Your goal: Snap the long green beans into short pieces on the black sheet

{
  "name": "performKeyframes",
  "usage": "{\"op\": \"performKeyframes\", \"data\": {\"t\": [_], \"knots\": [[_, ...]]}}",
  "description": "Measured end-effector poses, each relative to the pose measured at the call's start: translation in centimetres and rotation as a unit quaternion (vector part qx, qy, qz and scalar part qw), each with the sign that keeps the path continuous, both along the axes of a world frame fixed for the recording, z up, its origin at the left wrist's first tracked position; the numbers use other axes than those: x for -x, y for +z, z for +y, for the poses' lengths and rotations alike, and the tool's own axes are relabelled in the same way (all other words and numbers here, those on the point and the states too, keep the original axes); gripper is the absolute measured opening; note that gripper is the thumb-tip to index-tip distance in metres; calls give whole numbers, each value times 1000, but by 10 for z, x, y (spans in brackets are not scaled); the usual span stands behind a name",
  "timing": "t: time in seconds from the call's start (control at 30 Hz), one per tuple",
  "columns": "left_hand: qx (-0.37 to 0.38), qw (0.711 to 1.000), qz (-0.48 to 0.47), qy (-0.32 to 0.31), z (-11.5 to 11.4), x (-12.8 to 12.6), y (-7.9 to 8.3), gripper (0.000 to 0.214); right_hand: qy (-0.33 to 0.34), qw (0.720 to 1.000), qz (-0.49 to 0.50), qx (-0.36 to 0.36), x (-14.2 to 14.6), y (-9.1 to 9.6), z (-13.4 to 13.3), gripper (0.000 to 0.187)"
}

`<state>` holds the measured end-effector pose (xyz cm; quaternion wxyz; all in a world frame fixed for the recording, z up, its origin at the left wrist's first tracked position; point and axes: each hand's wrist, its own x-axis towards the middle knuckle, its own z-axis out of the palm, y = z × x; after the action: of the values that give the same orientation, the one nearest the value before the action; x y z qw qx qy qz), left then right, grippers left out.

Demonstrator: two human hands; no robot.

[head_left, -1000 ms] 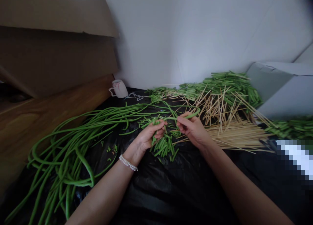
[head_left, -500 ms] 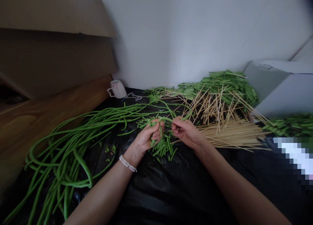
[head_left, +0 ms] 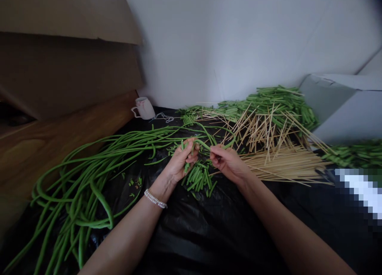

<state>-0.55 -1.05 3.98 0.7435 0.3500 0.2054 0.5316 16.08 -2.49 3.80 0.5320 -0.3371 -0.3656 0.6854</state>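
My left hand (head_left: 183,158), with a beaded bracelet on the wrist, is closed around several short pieces of long bean. Between it and my right hand (head_left: 225,161) runs a long green bean (head_left: 203,145), pinched by the right thumb and fingers; its far part loops back behind the hands. Just below the hands lies a small heap of cut bean pieces (head_left: 199,179) on black plastic sheeting (head_left: 209,231). A tangle of whole long beans (head_left: 77,187) spreads to the left. The inner fingers of both hands are partly hidden.
Thin bamboo skewers (head_left: 277,163) are piled to the right, with a big heap of cut beans (head_left: 279,104) behind them. A white mug (head_left: 144,108) stands by the wall. A cardboard box (head_left: 68,68) borders the left, a pale box (head_left: 343,104) the right.
My left hand has turned slightly, its thumb now higher over the bean pieces. The right hand keeps its pinch on the bean almost in place.
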Motion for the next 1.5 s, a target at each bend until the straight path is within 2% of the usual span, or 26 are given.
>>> {"op": "performKeyframes", "data": {"t": [0.13,0.37,0.63,0.77,0.97,1.1,1.2,1.3,1.37,1.5], "knots": [[-23,999,36,-18,-3,0,3,40,13,1000,0,-7,1,-3,0,26],[-38,996,71,30,-5,-3,4,39,33,999,-10,-7,2,-4,0,24],[-44,991,109,56,-1,-4,1,32,42,998,-36,-26,4,-2,-3,25],[-53,984,156,69,-1,-4,0,35,13,999,-33,-27,0,1,-1,25],[-80,945,273,161,0,-6,-5,32,-53,998,-20,-25,-6,7,3,32],[-22,940,219,259,13,4,-9,33,-80,996,-1,-28,-11,8,6,33],[40,941,167,292,22,14,-11,38,-81,996,-5,-31,-12,8,6,34],[73,947,145,279,24,16,-11,54,-55,997,-39,-38,-9,9,3,37],[59,955,155,247,21,14,-10,51,-33,995,-79,-56,-7,8,1,39],[3,969,226,102,11,7,-6,38,-2,984,-152,-95,-4,5,-1,42]]}}
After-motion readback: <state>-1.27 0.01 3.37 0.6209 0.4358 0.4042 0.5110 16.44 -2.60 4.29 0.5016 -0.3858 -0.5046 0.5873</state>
